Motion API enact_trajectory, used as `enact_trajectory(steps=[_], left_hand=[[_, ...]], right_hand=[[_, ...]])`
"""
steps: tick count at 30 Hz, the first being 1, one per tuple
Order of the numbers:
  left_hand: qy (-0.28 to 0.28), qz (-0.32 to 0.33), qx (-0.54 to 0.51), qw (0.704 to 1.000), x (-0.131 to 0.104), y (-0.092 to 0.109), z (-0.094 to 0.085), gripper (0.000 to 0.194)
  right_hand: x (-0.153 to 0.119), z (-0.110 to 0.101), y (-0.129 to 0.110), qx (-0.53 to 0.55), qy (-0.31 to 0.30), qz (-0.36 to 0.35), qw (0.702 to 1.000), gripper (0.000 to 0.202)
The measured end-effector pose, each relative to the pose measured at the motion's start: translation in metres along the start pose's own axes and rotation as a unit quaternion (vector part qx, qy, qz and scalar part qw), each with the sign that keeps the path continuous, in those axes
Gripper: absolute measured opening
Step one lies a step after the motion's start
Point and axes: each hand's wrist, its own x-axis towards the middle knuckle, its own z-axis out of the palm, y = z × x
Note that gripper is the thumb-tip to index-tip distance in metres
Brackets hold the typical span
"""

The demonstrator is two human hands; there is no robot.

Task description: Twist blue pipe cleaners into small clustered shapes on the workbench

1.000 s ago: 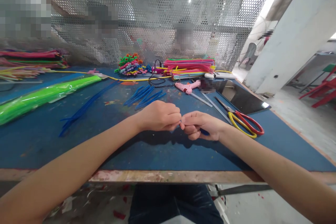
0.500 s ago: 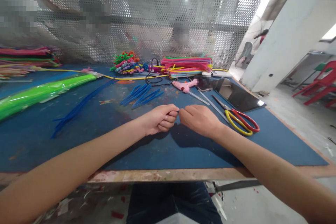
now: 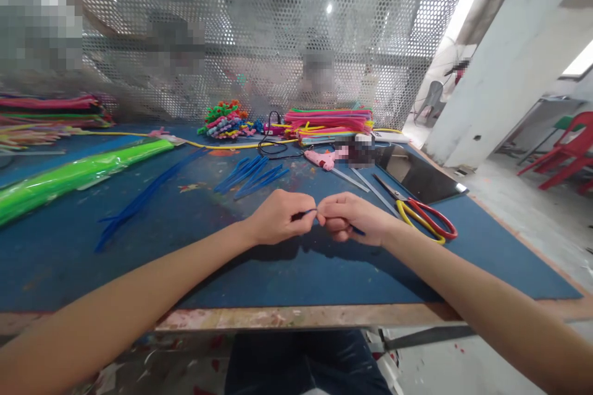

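Observation:
A dark blue pipe cleaner runs between my two hands, mostly hidden by the fingers. My left hand is closed on it in a pinch, with the back of the hand upward. Facing it, my right hand also pinches it, its fingers curled inward and a bit of blue showing near the palm. The fingertips of both hands almost meet above the blue mat. Just beyond them lie several bent blue pipe cleaners. Longer straight blue pipe cleaners rest to the left.
Scissors with red and yellow handles lie right of my hands. Behind are a pink glue gun, glue sticks and a dark glossy panel. Bundled pipe cleaners and a green packet stand before a perforated metal screen.
Both hands have rotated at the wrists: the left now shows its back, the right its curled fingers. More of the blue pipe cleaner shows between them. The view has tilted slightly.

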Motion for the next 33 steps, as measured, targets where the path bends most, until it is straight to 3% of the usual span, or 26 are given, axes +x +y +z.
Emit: enact_trajectory(steps=[2,3,5,7,8,9,10,11,12,14,15,16,17,19,22,23,25,27,28,29,30,33], left_hand=[[0.048,-0.125,-0.143,0.981,0.001,0.007,0.009,0.023],[0.068,-0.189,-0.232,0.952,0.003,0.01,0.012,0.024],[0.077,-0.308,-0.395,0.862,0.007,0.014,0.017,0.025],[0.034,-0.396,-0.495,0.773,0.01,0.015,0.018,0.025],[0.004,-0.421,-0.513,0.748,0.01,0.015,0.017,0.024],[-0.016,-0.429,-0.514,0.743,0.01,0.015,0.016,0.024],[-0.021,-0.419,-0.495,0.761,0.01,0.014,0.015,0.025],[-0.008,-0.389,-0.451,0.803,0.009,0.012,0.014,0.026],[0.011,-0.341,-0.38,0.86,0.008,0.01,0.012,0.028],[0.04,-0.197,-0.166,0.965,0.005,0.004,0.007,0.029],[0.032,-0.109,-0.044,0.993,0.004,0.0,0.003,0.026],[0.018,-0.022,0.066,0.997,0.003,-0.003,-0.001,0.025],[0.004,0.054,0.153,0.987,0.003,-0.007,-0.006,0.025],[-0.009,0.181,0.262,0.948,0.002,-0.011,-0.014,0.026],[-0.011,0.271,0.294,0.917,0.0,-0.012,-0.018,0.027],[-0.006,0.265,0.272,0.925,-0.001,-0.01,-0.016,0.026],[0.02,0.191,0.183,0.964,-0.003,-0.005,-0.008,0.026],[0.063,0.036,0.03,0.997,-0.003,0.002,0.003,0.028],[0.077,-0.06,-0.072,0.993,-0.001,0.005,0.009,0.029],[0.09,-0.143,-0.186,0.968,0.0,0.009,0.015,0.029],[0.104,-0.216,-0.299,0.924,0.002,0.011,0.019,0.029],[0.092,-0.367,-0.512,0.771,0.008,0.017,0.026,0.031]], right_hand=[[0.0,0.001,0.001,-0.182,0.083,-0.099,0.975,0.019],[0.0,0.0,0.002,-0.286,0.123,-0.15,0.938,0.021],[0.0,-0.002,0.005,-0.481,0.169,-0.232,0.829,0.022],[0.001,-0.004,0.007,-0.617,0.159,-0.261,0.725,0.022],[0.002,-0.004,0.008,-0.657,0.148,-0.26,0.692,0.022],[0.003,-0.003,0.008,-0.677,0.143,-0.253,0.676,0.022],[0.003,-0.002,0.007,-0.674,0.151,-0.248,0.679,0.021],[0.003,-0.001,0.006,-0.647,0.171,-0.243,0.702,0.02],[0.003,0.001,0.004,-0.595,0.193,-0.232,0.745,0.02],[0.002,0.002,0.001,-0.419,0.19,-0.17,0.871,0.019],[0.001,0.002,0.0,-0.302,0.156,-0.116,0.933,0.018],[0.001,0.001,-0.001,-0.179,0.104,-0.055,0.977,0.017],[0.0,0.0,-0.002,-0.062,0.044,0.005,0.997,0.016],[0.0,-0.003,-0.002,0.11,-0.05,0.096,0.988,0.014],[0.001,-0.002,0.0,0.181,-0.106,0.145,0.967,0.011],[0.001,-0.001,0.001,0.171,-0.108,0.139,0.969,0.01],[0.001,0.004,0.002,0.117,-0.081,0.092,0.986,0.009],[-0.001,0.008,0.001,0.0,-0.008,0.008,1.0,0.014],[-0.002,0.009,0.001,-0.092,0.043,-0.047,0.994,0.017],[-0.002,0.009,0.001,-0.202,0.098,-0.107,0.969,0.02],[-0.003,0.009,0.002,-0.316,0.144,-0.164,0.923,0.022],[-0.002,0.006,0.005,-0.57,0.193,-0.264,0.753,0.023]])
